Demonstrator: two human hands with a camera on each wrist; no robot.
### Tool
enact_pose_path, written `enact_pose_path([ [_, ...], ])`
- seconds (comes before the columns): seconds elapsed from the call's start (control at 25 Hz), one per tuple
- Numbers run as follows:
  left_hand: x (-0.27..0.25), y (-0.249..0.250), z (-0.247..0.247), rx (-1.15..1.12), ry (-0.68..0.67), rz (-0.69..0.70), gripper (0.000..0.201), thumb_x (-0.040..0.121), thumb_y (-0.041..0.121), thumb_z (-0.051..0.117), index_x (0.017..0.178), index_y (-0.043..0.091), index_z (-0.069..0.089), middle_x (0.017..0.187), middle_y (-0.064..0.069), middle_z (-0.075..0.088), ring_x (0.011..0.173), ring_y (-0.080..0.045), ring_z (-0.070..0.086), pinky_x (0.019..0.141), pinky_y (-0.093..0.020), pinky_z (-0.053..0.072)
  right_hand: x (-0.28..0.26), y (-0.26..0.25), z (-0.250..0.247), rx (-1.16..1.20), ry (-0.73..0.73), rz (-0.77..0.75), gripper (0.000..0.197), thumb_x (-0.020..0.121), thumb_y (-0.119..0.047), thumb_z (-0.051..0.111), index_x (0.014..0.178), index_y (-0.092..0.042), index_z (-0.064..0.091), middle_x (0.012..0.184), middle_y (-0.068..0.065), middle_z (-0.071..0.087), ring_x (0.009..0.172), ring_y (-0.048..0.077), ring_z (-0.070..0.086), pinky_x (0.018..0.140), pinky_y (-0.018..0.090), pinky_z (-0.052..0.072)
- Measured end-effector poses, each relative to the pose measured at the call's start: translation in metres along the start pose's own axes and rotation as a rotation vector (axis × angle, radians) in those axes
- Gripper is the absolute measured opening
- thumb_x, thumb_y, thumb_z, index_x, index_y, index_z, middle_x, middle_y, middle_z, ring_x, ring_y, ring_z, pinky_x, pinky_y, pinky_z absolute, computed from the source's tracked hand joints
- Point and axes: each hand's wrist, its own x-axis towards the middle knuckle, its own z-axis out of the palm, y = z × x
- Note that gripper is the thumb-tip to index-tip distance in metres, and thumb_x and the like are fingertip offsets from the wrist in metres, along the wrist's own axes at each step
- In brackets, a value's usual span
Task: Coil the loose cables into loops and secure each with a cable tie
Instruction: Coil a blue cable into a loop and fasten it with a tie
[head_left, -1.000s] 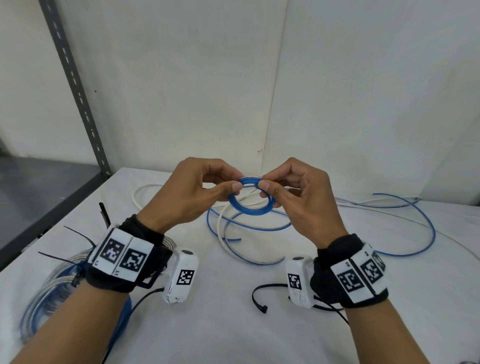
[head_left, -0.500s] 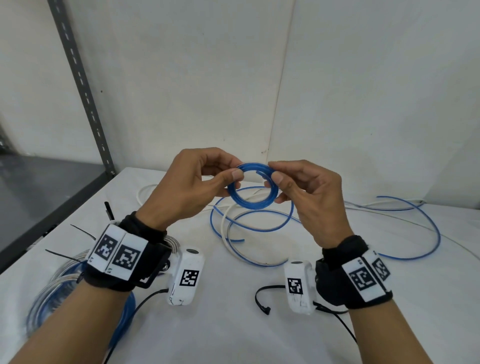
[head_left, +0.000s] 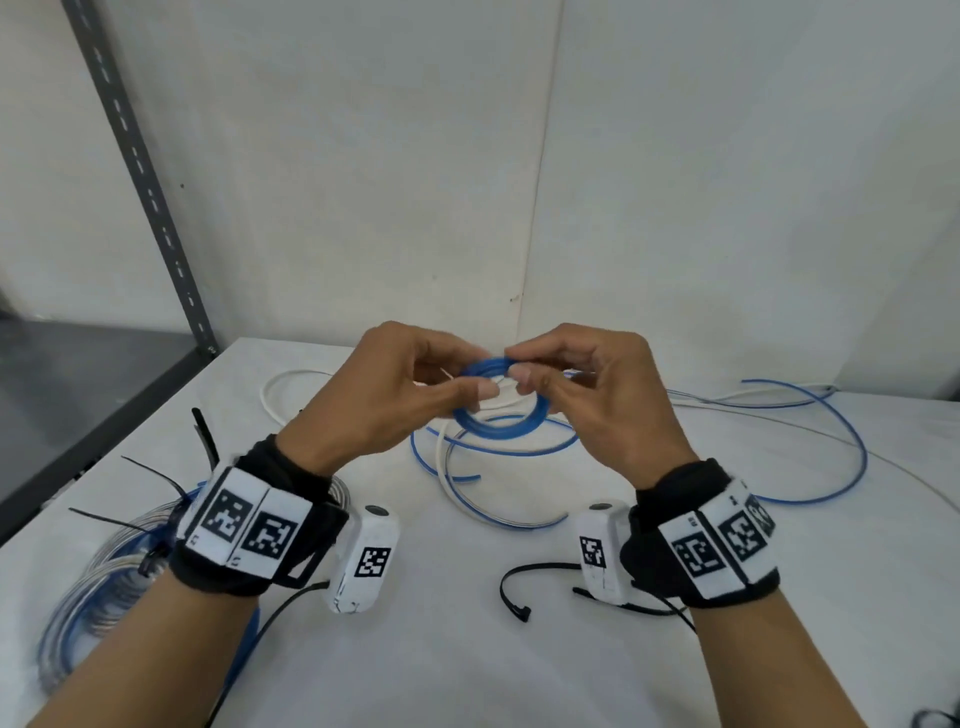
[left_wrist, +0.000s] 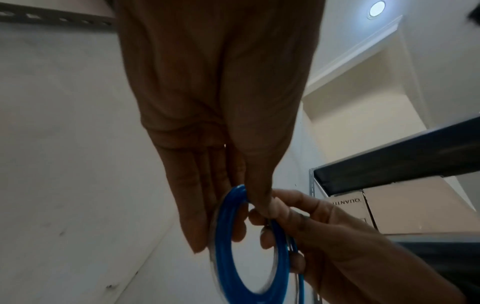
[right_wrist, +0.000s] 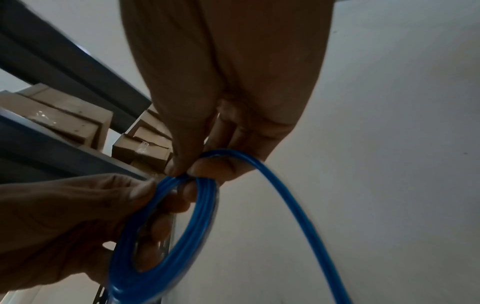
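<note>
A small coil of blue cable (head_left: 501, 415) (left_wrist: 226, 257) (right_wrist: 161, 246) is held above the white table (head_left: 467, 649). My left hand (head_left: 395, 395) (left_wrist: 221, 154) pinches its left side between thumb and fingers. At the top of the coil my right hand (head_left: 597, 400) (right_wrist: 228, 123) pinches the strands between thumb and forefinger. The blue cable's loose tail (right_wrist: 298, 205) (head_left: 810, 441) runs off to the right across the table. A black cable tie (head_left: 514, 587) lies on the table below my right wrist.
A loose white cable (head_left: 457, 483) loops under the hands. A tied bundle of blue and clear cable (head_left: 98, 587) with black ties lies at the front left. A grey shelf upright (head_left: 140, 171) and a dark shelf (head_left: 67, 384) stand on the left. Walls close the back.
Both hands have come closer together on the coil. My right thumb and forefinger have shifted from the coil's right side to its top. The coil has tilted flatter.
</note>
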Motion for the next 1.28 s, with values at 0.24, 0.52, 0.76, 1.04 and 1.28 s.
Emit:
enact_pose_path([
  [0.24, -0.001, 0.001, -0.005, -0.211, 0.106, -0.062, 0.017, 0.085, 0.020, 0.078, 0.097, 0.007, 0.080, 0.084, -0.014, 0.078, 0.084, -0.027, 0.077, 0.079, -0.039, 0.064, 0.001, 0.003, 0.005, 0.075, 0.091, -0.020, 0.016, 0.091, -0.010, 0.074, 0.105, -0.018, 0.077, 0.088, -0.006, 0.077, 0.082, 0.016, 0.074, 0.063, 0.024, 0.055],
  [0.52, 0.002, 0.003, 0.001, -0.599, 0.258, -0.159, 0.025, 0.080, 0.027, 0.073, 0.096, 0.008, 0.076, 0.089, -0.011, 0.079, 0.085, -0.023, 0.077, 0.068, -0.027, 0.060, -0.001, -0.002, 0.032, 0.522, 0.355, 0.122, 0.010, 0.091, -0.004, 0.069, 0.101, -0.003, 0.067, 0.093, 0.015, 0.078, 0.082, 0.023, 0.077, 0.060, 0.025, 0.056],
  [0.76, 0.002, 0.001, -0.001, -0.305, 0.126, -0.077, 0.027, 0.081, 0.017, 0.080, 0.107, 0.008, 0.077, 0.092, -0.013, 0.079, 0.090, -0.030, 0.077, 0.083, -0.038, 0.063, 0.001, -0.001, 0.010, 0.271, 0.197, 0.040, 0.008, 0.089, -0.005, 0.074, 0.097, -0.006, 0.074, 0.084, 0.012, 0.078, 0.075, 0.023, 0.075, 0.059, 0.025, 0.055],
  [1.04, 0.002, 0.000, -0.002, -0.405, 0.242, -0.077, 0.021, 0.079, 0.017, 0.079, 0.096, 0.004, 0.078, 0.083, -0.014, 0.078, 0.078, -0.024, 0.077, 0.071, -0.030, 0.061, 0.002, 0.002, 0.010, 0.253, 0.203, 0.025, 0.022, 0.095, -0.006, 0.067, 0.111, -0.019, 0.074, 0.099, 0.002, 0.079, 0.087, 0.021, 0.076, 0.061, 0.026, 0.058],
  [1.28, 0.003, 0.004, 0.003, -0.705, 0.322, -0.131, 0.023, 0.076, 0.022, 0.074, 0.094, 0.009, 0.075, 0.088, -0.009, 0.078, 0.085, -0.022, 0.076, 0.071, -0.027, 0.061, -0.002, -0.003, 0.037, 0.606, 0.349, 0.150, 0.025, 0.096, -0.010, 0.064, 0.121, -0.007, 0.069, 0.101, 0.013, 0.078, 0.092, 0.026, 0.076, 0.062, 0.025, 0.058],
])
